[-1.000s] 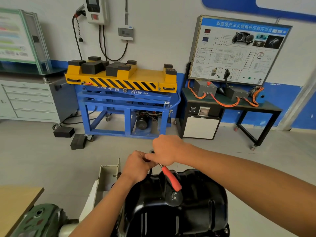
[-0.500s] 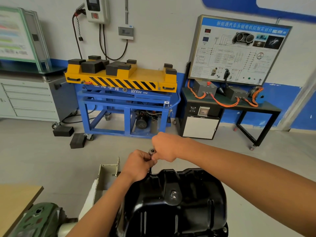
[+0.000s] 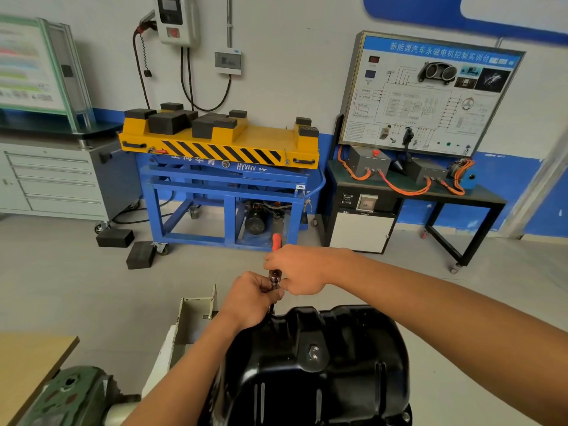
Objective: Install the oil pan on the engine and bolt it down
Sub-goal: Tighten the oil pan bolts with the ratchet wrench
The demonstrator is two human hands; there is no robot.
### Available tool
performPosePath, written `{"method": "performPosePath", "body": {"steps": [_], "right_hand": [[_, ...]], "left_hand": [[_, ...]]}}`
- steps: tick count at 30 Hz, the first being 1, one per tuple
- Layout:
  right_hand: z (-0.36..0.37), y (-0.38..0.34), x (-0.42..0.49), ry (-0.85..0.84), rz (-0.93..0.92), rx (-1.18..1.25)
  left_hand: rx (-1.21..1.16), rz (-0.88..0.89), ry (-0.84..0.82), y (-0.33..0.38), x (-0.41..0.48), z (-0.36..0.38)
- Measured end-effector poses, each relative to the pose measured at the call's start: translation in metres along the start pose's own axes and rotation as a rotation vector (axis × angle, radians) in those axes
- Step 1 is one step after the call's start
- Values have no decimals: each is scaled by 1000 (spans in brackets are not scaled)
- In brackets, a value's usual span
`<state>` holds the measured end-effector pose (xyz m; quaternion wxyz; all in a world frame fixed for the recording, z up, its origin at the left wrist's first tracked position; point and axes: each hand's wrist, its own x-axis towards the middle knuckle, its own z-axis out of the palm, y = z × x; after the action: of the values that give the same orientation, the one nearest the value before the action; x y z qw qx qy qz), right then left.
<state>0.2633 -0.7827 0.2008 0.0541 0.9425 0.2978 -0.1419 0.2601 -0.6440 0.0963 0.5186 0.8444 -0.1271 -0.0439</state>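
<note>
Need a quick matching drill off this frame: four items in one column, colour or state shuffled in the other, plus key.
Items:
1. oil pan
2. ratchet handle
3. left hand
4. lift table

Colour or state:
A. yellow top, black hazard stripes
B. red, sticking out above the right hand that grips it
C. glossy black, bottom centre of view
D. pinching the tool's socket end at the pan's far edge

Pairs: 1-C, 2-B, 3-D, 4-A

Blue lift cart (image 3: pixel 227 192), grey cabinet (image 3: pixel 52 179), possibly concrete floor (image 3: pixel 76 287), white wall (image 3: pixel 292 56).
</note>
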Motion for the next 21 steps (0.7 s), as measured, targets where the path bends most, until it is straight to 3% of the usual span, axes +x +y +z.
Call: {"method": "performPosePath", "body": {"steps": [7,21], "right_hand": [[-9,-5,-5,-53,40,-99],[-4,-15,-1,97,192,-211]], "left_hand": [[-22,-7,-3,-1,0,1],[-65,-34,-32,-2,2,1]]}}
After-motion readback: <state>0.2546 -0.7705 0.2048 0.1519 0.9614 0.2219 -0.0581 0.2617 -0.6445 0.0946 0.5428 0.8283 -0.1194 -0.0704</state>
